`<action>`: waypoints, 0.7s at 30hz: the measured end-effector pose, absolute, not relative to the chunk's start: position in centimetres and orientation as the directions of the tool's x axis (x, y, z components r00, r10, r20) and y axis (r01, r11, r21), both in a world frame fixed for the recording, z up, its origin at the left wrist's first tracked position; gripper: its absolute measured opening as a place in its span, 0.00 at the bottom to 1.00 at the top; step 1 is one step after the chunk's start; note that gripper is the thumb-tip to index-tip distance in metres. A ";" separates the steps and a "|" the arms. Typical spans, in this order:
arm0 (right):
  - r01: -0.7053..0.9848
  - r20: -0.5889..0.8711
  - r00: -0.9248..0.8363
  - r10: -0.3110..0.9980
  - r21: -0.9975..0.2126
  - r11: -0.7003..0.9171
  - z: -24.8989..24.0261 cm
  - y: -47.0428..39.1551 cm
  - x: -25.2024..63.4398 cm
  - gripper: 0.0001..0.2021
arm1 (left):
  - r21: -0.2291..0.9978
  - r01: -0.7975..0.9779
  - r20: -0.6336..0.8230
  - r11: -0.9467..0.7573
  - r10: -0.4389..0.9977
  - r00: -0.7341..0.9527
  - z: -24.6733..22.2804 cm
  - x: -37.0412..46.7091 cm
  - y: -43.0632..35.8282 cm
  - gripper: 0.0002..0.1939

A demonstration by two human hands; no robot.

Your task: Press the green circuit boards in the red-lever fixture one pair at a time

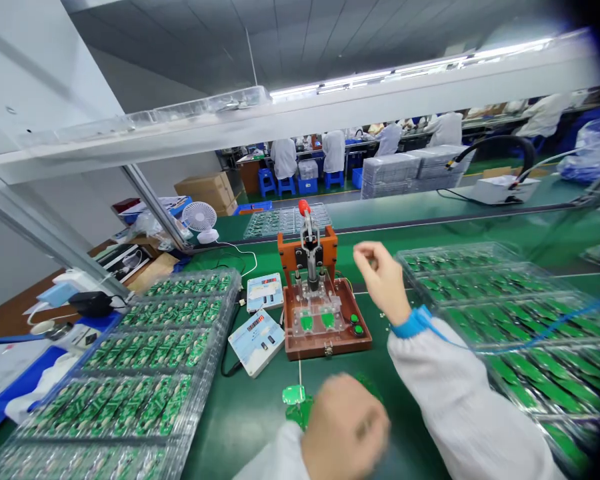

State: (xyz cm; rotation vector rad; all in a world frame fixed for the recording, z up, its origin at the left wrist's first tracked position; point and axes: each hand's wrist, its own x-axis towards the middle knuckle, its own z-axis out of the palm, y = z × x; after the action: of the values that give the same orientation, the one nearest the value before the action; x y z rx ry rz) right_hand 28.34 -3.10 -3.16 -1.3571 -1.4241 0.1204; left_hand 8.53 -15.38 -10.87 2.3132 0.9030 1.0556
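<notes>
My right hand [384,280], with a blue wrist strap [411,323], is raised to the right of a test fixture [307,293] with a red-knobbed lever [305,208]. Its fingers are curled in, thumb to fingertips, and no object shows in them. Lower down, in front of the fixture, my left hand [347,427] is smeared by motion; its fingers are not clear. Beside it are green circuit boards [294,395], partly covered by the hand. Two small green boards [328,321] sit under the fixture's clear plate. Two green buttons [359,330] are at its right side.
At left stands a clear tray [203,387] of green boards; another board tray [480,287] lies at right. Two meter boxes [257,341] sit left of the fixture. A small fan [200,217] is behind. A white shelf [180,137] crosses overhead. Several people work farther back.
</notes>
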 end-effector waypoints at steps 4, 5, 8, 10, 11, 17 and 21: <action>0.665 0.525 0.114 0.843 -0.671 0.328 -9.7 -6.7 27.1 0.12 | 0.581 0.606 0.521 -0.544 0.820 0.236 -10.7 5.2 -9.1 0.11; 0.668 0.507 0.081 0.858 -0.666 0.330 -10.6 -7.0 26.5 0.12 | 0.539 0.659 0.526 -0.525 0.820 0.223 -10.8 4.6 -7.6 0.13; 0.661 0.453 0.028 0.891 -0.677 0.324 -11.5 -6.9 24.9 0.10 | 0.416 0.749 0.512 -0.516 0.814 0.276 -11.1 4.3 -4.5 0.17; 0.639 0.419 0.020 0.908 -0.704 0.310 -11.1 -6.4 24.4 0.07 | 0.366 0.771 0.507 -0.521 0.807 0.305 -11.4 4.7 -3.6 0.15; 0.624 0.403 0.022 0.915 -0.721 0.303 -10.7 -6.3 24.3 0.07 | 0.359 0.768 0.514 -0.531 0.799 0.312 -11.5 4.9 -3.5 0.15; 0.453 0.232 0.032 0.972 -0.870 0.192 -9.5 -7.3 24.7 0.09 | 0.580 0.592 0.570 -0.560 0.798 0.197 -12.4 3.5 -4.1 0.19; 0.316 0.108 0.035 0.994 -0.944 0.091 -10.8 -9.1 24.3 0.09 | 0.699 0.556 0.503 -0.450 0.862 0.064 -13.9 2.7 -5.3 0.23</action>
State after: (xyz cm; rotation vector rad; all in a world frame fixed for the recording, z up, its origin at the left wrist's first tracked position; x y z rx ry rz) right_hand 24.33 -9.06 -10.75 -1.3838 -1.4440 0.9271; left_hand 2.73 -5.35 -13.93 2.0277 1.4219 1.3352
